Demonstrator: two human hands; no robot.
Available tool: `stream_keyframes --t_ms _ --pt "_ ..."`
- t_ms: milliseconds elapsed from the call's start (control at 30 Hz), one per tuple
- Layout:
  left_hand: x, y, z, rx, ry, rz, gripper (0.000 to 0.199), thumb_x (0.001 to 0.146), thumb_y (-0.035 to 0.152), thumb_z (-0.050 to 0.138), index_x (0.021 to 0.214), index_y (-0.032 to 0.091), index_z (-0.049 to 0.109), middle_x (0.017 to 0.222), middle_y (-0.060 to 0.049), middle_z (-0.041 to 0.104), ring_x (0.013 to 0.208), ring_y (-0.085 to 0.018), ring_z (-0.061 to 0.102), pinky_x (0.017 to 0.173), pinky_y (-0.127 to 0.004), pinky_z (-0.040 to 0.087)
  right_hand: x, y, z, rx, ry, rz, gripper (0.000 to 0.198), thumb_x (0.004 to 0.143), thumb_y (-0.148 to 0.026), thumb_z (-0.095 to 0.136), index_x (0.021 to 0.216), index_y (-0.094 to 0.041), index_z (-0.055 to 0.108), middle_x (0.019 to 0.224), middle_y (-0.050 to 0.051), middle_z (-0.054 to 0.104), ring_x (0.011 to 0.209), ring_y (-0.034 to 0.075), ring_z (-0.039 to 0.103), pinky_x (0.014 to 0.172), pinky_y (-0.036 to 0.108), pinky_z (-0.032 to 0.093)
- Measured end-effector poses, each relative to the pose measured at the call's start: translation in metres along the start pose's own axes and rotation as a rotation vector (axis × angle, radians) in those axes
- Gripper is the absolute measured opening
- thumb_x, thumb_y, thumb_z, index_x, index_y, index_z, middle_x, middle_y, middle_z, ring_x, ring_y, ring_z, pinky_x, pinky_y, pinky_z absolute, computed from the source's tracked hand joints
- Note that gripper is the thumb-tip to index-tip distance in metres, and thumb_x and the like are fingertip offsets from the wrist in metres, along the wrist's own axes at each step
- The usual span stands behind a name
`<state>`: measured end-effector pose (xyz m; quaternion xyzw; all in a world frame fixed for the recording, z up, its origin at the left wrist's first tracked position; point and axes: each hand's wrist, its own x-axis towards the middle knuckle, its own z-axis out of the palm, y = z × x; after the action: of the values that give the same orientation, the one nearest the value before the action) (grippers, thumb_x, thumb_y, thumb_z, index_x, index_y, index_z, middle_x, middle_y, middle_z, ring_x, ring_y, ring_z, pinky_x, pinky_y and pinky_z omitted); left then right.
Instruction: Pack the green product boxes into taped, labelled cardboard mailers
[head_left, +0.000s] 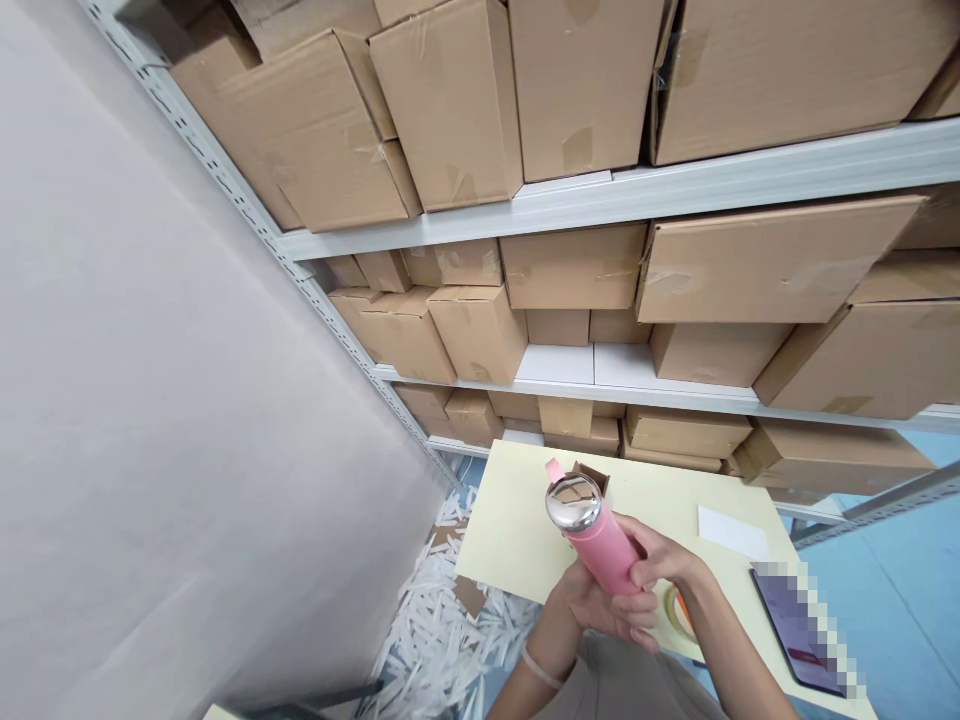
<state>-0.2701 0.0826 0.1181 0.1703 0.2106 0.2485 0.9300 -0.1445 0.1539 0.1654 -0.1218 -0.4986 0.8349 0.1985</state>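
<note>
A pink bottle point(600, 548) with a shiny silver lid point(574, 503) and a small pink strap point(554, 470) is tilted between my hands, above the table. Its lower part rests in my left hand point(604, 605), whose fingers wrap round the base from below. My right hand point(652, 560) grips the bottle's side from the right, thumb and fingers closed on it. Behind the lid, a small brown cardboard box point(598, 474) stands partly hidden on the pale yellow table point(517, 520).
A roll of tape point(679, 612) lies by my right forearm. Further right are a white sheet point(731, 532) and a dark-screened tablet point(795, 630). Metal shelves point(750, 180) full of cardboard boxes rise behind the table. White paper strips point(427, 630) cover the floor beside the left wall.
</note>
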Motion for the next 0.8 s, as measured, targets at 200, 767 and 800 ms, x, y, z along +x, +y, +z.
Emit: stream_keyframes --t_ms 200,767,800 --pt "-0.009 0.004 0.003 -0.047 -0.027 0.098 0.049 0.073 0.07 0.057 0.069 0.023 0.043 0.055 0.006 0.021 0.05 -0.01 0.014 0.058 -0.03 0.02 0.0 0.006 -0.003 -0.167 0.02 -0.057 0.089 0.057 -0.054 0.084 0.137 -0.024 0.057 0.134 0.013 0.059 0.122 0.032 0.054 0.105 0.045 0.038" --pt "-0.065 0.051 0.066 1.367 1.323 1.072 0.061 0.065 0.05 0.08 0.117 0.025 0.057 0.096 -0.005 0.06 0.091 -0.027 0.058 0.081 -0.041 0.049 0.014 0.032 -0.002 0.181 0.415 -0.127 0.066 0.076 -0.07 0.058 0.126 -0.028 0.06 0.106 0.009 0.072 0.079 0.025 0.067 0.065 0.04 0.054" --pt "-0.06 0.05 0.068 1.445 1.349 1.057 0.062 0.065 0.049 0.08 0.118 0.025 0.058 0.096 -0.006 0.059 0.09 -0.028 0.058 0.081 -0.042 0.049 0.016 0.037 0.006 0.137 0.387 -0.098 0.066 0.073 -0.073 0.058 0.123 -0.028 0.062 0.101 0.009 0.072 0.078 0.027 0.067 0.063 0.041 0.054"
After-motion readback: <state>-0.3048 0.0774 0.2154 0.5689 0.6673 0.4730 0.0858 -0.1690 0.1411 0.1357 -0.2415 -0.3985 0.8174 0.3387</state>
